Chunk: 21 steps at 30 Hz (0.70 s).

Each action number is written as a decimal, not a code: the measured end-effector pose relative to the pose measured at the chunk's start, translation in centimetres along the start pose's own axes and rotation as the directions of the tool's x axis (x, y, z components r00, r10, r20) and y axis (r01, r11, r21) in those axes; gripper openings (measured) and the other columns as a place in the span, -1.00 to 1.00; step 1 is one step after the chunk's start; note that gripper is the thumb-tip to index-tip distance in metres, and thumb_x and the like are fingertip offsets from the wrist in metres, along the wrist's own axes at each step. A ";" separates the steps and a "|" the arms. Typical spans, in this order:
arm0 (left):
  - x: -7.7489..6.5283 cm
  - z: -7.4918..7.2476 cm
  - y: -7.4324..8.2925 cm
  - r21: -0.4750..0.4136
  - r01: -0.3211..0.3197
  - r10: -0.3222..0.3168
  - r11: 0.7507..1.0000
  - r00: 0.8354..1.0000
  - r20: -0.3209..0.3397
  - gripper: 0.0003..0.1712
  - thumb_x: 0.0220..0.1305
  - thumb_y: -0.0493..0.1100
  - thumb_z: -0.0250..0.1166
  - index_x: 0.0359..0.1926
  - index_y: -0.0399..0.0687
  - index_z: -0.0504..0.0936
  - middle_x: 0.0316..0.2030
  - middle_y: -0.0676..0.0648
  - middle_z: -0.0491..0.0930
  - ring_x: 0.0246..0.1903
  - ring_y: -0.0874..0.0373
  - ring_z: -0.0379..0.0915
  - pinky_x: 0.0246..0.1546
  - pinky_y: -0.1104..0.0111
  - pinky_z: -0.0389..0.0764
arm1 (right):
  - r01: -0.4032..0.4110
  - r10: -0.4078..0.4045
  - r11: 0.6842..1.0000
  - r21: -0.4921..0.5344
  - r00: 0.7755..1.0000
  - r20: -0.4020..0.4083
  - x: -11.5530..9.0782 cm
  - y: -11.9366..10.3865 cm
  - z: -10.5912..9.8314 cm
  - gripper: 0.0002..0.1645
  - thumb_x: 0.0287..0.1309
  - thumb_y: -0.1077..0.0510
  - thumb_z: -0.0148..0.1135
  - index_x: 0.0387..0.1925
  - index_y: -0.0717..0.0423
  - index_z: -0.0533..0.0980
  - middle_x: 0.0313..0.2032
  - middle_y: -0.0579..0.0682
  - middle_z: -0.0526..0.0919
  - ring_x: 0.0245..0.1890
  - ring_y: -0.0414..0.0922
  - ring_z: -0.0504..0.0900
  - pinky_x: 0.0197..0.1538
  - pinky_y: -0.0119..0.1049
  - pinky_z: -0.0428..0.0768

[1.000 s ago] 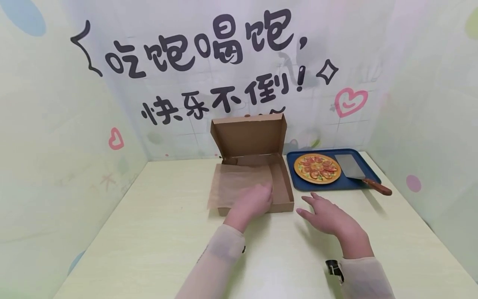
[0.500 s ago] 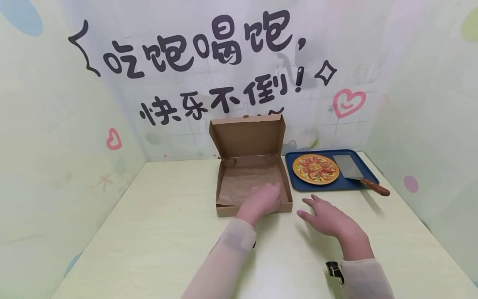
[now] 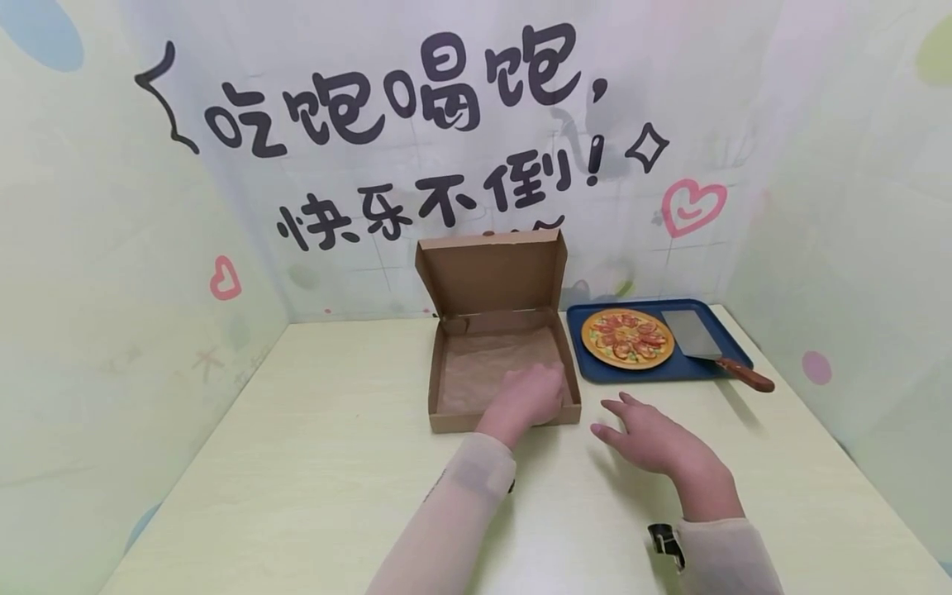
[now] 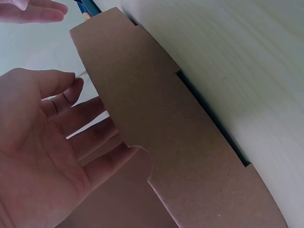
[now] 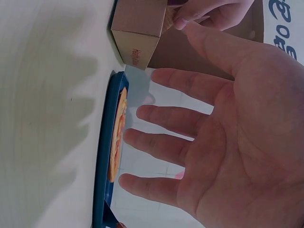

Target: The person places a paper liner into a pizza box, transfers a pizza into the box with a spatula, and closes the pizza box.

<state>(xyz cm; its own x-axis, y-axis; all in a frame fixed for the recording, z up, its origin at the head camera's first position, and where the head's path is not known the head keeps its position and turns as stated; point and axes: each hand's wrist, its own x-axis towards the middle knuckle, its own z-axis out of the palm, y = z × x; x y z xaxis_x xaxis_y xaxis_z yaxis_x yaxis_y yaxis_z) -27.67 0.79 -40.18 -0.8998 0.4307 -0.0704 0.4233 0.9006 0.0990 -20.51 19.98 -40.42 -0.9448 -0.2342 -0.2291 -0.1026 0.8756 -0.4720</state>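
Note:
An open cardboard pizza box (image 3: 483, 422) stands on the table with its lid raised at the back. A sheet of brown paper (image 3: 476, 368) lies inside, spread across its bottom. My left hand (image 3: 526, 397) reaches over the front right of the box. In the left wrist view, its thumb and index finger (image 4: 57, 81) pinch the paper's edge, while the other fingers pass behind the front wall. My right hand (image 3: 649, 436) hovers over the table to the right of the box, fingers spread and holding nothing.
Right of the box, a blue tray (image 3: 595, 373) bears a pizza (image 3: 627, 339) and a pizza server (image 3: 692, 333), whose wooden handle juts past the tray's front edge. Printed wall sheets enclose the table (image 3: 327, 463) at the back and sides.
My left hand has moved rightward, bringing the paper from over the box's left side down into it, where it now lies flatter. My right hand stays nearly still.

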 end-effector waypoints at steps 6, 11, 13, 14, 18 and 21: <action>-0.1 -0.2 0.1 0.005 -0.002 0.002 1.000 1.000 -0.021 -0.72 0.67 0.09 0.06 -0.04 0.10 0.62 -0.22 0.04 0.72 -0.10 0.12 0.69 0.03 0.02 0.68 | -0.002 0.002 1.000 -0.005 1.000 -0.007 -0.1 0.0 -0.1 -0.22 0.58 -0.20 0.11 0.52 0.28 0.36 0.54 0.55 0.20 0.53 0.48 0.27 0.48 0.42 0.32; -0.8 -0.6 -0.4 -0.025 0.008 -0.008 1.000 1.000 -0.027 -0.68 0.66 0.14 0.03 -0.18 0.14 0.58 -0.26 0.05 0.70 -0.17 0.13 0.65 0.03 0.03 0.65 | 0.003 -0.003 1.000 -0.004 1.000 -0.020 -0.1 -0.1 -0.4 -0.19 0.57 -0.21 0.11 0.53 0.28 0.35 0.55 0.56 0.18 0.54 0.49 0.26 0.49 0.43 0.32; -1.3 -0.7 -0.7 -0.030 0.010 -0.011 0.999 0.999 -0.038 -0.66 0.66 0.14 0.02 -0.23 0.13 0.56 -0.29 0.04 0.68 -0.22 0.13 0.62 -0.02 0.04 0.65 | 0.004 -0.004 1.000 -0.003 1.000 -0.025 -0.1 -0.1 -0.5 -0.18 0.57 -0.22 0.11 0.53 0.28 0.34 0.55 0.56 0.18 0.53 0.49 0.26 0.48 0.43 0.32; -1.5 -0.8 -0.9 -0.035 0.011 -0.012 0.999 0.999 -0.045 -0.65 0.66 0.12 0.02 -0.27 0.11 0.55 -0.32 0.03 0.67 -0.26 0.13 0.60 -0.05 0.05 0.64 | 0.002 -0.002 1.000 -0.001 1.000 -0.026 -0.1 -0.1 -0.5 -0.18 0.57 -0.23 0.11 0.53 0.28 0.34 0.55 0.56 0.17 0.53 0.49 0.26 0.48 0.44 0.32; -2.6 -1.1 -1.5 -0.024 0.022 -0.023 0.999 0.997 -0.073 -0.65 0.65 0.12 0.06 -0.25 0.09 0.60 -0.32 0.03 0.68 -0.28 0.13 0.60 -0.10 0.06 0.65 | -0.010 0.011 1.000 0.004 0.999 -0.034 -0.1 0.1 -0.6 -0.16 0.56 -0.25 0.11 0.54 0.26 0.33 0.56 0.55 0.15 0.53 0.49 0.26 0.48 0.44 0.32; -3.6 -1.5 -1.8 -0.025 0.035 -0.037 0.999 0.996 -0.076 -0.64 0.64 0.18 0.08 -0.12 0.09 0.65 -0.27 0.04 0.70 -0.22 0.13 0.63 -0.07 0.05 0.66 | -0.014 0.014 1.000 0.002 0.999 -0.048 -0.2 0.3 -0.7 -0.16 0.56 -0.24 0.12 0.55 0.26 0.33 0.57 0.55 0.12 0.54 0.50 0.23 0.47 0.46 0.31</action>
<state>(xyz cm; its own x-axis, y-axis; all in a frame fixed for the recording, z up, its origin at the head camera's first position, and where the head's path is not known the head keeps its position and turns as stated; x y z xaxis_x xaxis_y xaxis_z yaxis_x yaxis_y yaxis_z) -25.37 -2.50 -38.65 -0.9203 0.3913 0.0016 0.3886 0.9134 0.1212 -20.56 20.60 -39.88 -0.9601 -0.2011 -0.1942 -0.0886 0.8779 -0.4706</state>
